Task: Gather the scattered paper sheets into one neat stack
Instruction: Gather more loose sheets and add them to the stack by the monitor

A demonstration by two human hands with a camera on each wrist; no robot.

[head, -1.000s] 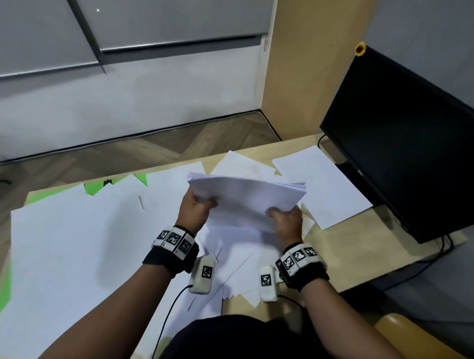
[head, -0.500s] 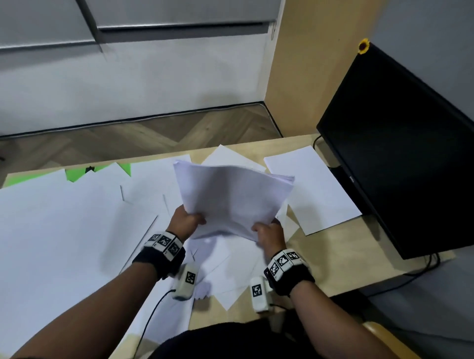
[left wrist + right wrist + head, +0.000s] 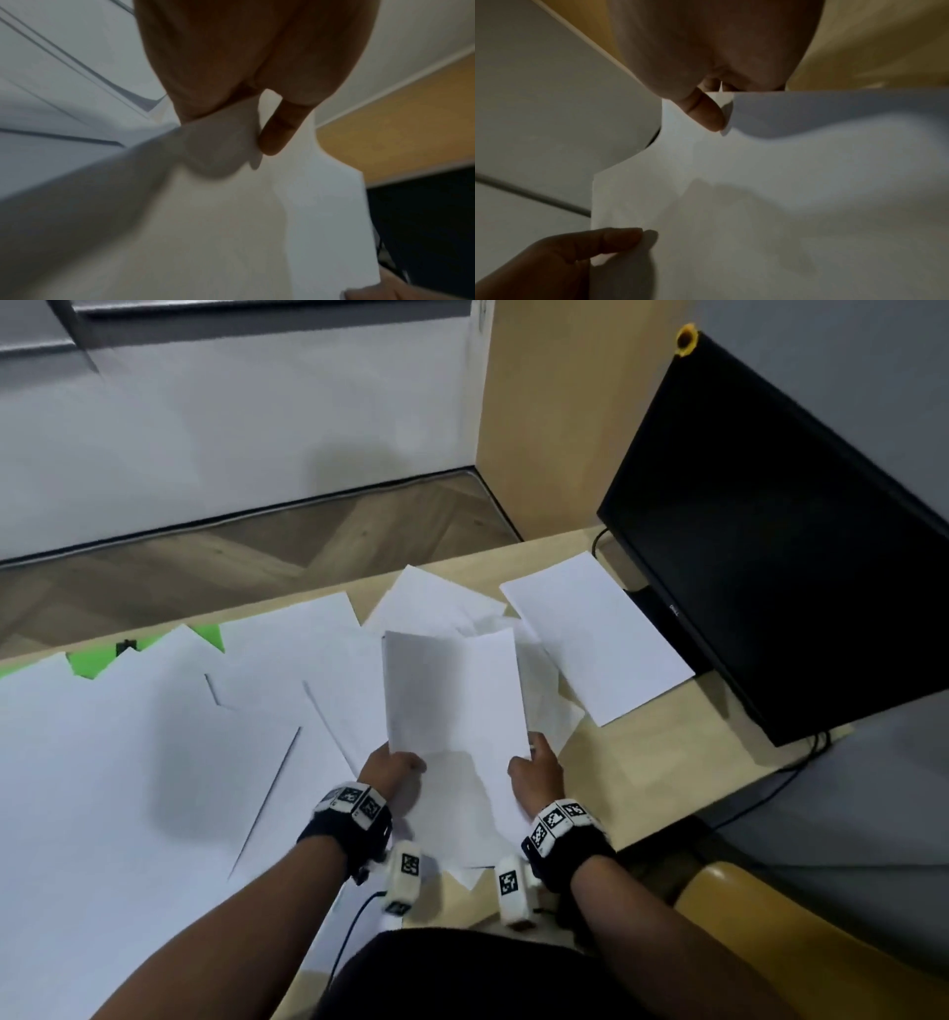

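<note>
I see the bundle of paper [image 3: 454, 695] held up over the desk [image 3: 662, 762], standing on its long side and tilted away from me, with both hands at its near bottom corners. My left hand [image 3: 390, 770] pinches the lower left corner — the thumb [image 3: 280, 130] lies across the near face of the sheets, and the other fingers are behind the paper where I cannot see them. My right hand [image 3: 536, 770] grips the lower right corner the same way: in the right wrist view its thumb [image 3: 706, 113] presses on the front of the paper, the rest of the fingers hidden behind the edge. In that same view the left thumb shows at the bottom left, laid on the sheet's corner.

The top edge of the bundle is not quite even — one part sits a little higher than the other. Under and around it, loose sheets [image 3: 154, 762] cover most of the desk to the left, overlapping each other. A few more lie crumpled just beyond the bundle, and a single sheet [image 3: 595, 639] lies flat to the right, near the foot of a black monitor [image 3: 780, 541]. A green mat [image 3: 95, 660] peeks out at the far left edge.
</note>
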